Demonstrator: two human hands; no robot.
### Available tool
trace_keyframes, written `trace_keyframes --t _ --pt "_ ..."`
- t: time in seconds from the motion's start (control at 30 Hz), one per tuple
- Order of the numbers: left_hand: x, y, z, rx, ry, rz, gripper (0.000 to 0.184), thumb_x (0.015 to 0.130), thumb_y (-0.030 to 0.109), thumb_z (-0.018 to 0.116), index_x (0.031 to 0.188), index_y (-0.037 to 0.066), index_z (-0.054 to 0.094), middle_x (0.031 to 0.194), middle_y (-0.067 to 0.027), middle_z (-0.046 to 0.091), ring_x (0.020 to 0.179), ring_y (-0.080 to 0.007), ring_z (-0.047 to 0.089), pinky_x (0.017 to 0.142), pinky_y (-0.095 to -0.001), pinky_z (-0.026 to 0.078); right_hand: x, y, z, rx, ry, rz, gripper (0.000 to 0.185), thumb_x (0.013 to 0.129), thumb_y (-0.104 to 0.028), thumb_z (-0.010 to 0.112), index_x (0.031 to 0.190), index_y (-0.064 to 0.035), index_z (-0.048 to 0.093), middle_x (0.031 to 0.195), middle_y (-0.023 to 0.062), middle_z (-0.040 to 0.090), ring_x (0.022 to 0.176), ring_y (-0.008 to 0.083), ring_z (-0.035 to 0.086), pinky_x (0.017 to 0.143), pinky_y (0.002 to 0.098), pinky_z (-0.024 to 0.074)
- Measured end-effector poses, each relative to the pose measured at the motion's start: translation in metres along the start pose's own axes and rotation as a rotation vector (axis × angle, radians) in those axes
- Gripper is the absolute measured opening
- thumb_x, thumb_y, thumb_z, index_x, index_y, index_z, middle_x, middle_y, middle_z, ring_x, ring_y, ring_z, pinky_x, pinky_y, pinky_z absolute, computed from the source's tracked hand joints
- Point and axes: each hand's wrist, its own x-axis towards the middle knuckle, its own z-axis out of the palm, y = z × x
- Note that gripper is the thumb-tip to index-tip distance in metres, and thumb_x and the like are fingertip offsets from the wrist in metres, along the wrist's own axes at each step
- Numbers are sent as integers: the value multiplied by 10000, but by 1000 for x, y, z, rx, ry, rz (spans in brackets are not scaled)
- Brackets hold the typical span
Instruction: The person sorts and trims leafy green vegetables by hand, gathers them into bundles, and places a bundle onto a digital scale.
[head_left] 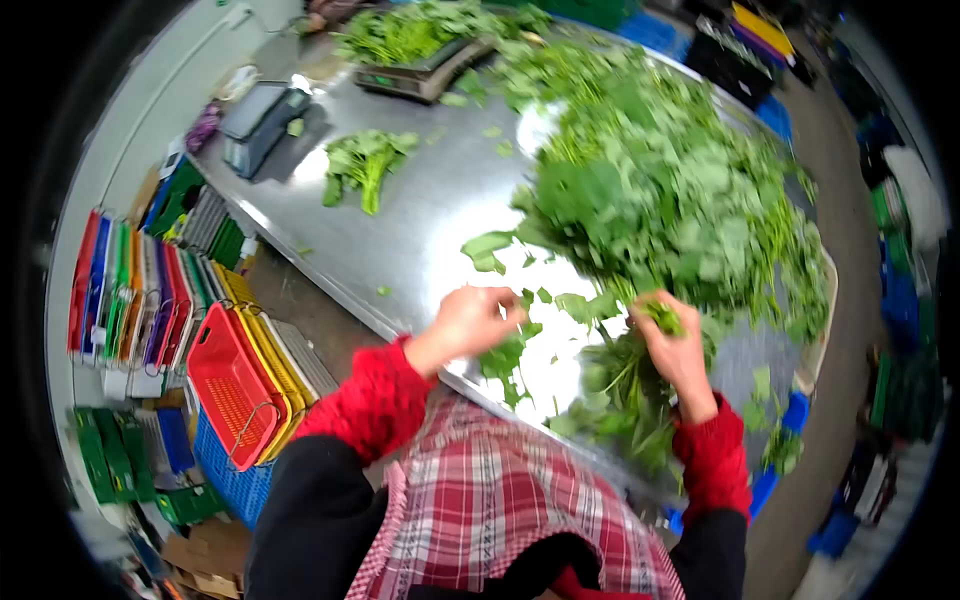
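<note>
Right hand (pixel 676 345) curls, clamped on stems (pixel 664 319). Left hand (pixel 466 320) angles inward, beside leaf scraps (pixel 532 329); whether it pinches any, I cannot tell.

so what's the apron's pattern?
Red-and-white plaid with dark lines; the apron shows best in the head view.

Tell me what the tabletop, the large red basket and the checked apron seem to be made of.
Tabletop: smooth, shiny metal, probably stainless steel; it is silver-grey and throws back bright glare.
Red basket: likely moulded plastic with a slight sheen; even colour, pierced with small holes.
Checked apron: matt cloth, judging by its soft folds; the fibre cannot be told.
</note>
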Motion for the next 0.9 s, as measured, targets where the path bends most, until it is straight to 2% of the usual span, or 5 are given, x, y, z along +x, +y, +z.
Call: trace_keyframes --t 0.1,0.2,0.33,0.47,0.9 --pt "-21 24 -12 -417 -98 -129 185 873 193 679 854 11 708 693 -64 688 630 -103 650 562 -245 506 35 -70 -30 484 218 -37 97 923 -145 605 939 -53 629 769 30 640 653 120 586 602 283 499" --pt "-50 30 -19 -1108 -737 -191 303 961 234 574 1030 -45 669 838 -117 711 720 -176 692 646 -279 565 29 -49 26 -156 47 -312 70 837 -54 583 883 -58 635 781 74 639 654 171 606 573 297 496" --pt "-46 -2 1 -1571 -907 -85 900 939 685 184 1325 -88 432 1292 -214 540 1203 -284 533 1014 -386 427 31 -97 97 -255 -77 -828 162 688 -81 635 849 -61 643 856 96 653 720 239 633 617 328 513" --pt "-53 -35 -35 -1826 -382 -615 730 968 631 226 1278 23 484 1199 -130 575 1104 -229 571 972 -358 462 18 -114 176 -168 -185 -1018 153 675 -123 663 822 -81 665 969 85 651 912 241 638 806 392 506" --pt "-13 -178 -120 -1836 229 -549 422 939 333 589 1242 46 527 1147 -42 600 1035 -143 583 848 -286 496 102 -110 332 -364 -526 -831 461 749 -144 627 1199 -242 620 1298 43 532 1302 280 431 1101 544 250"
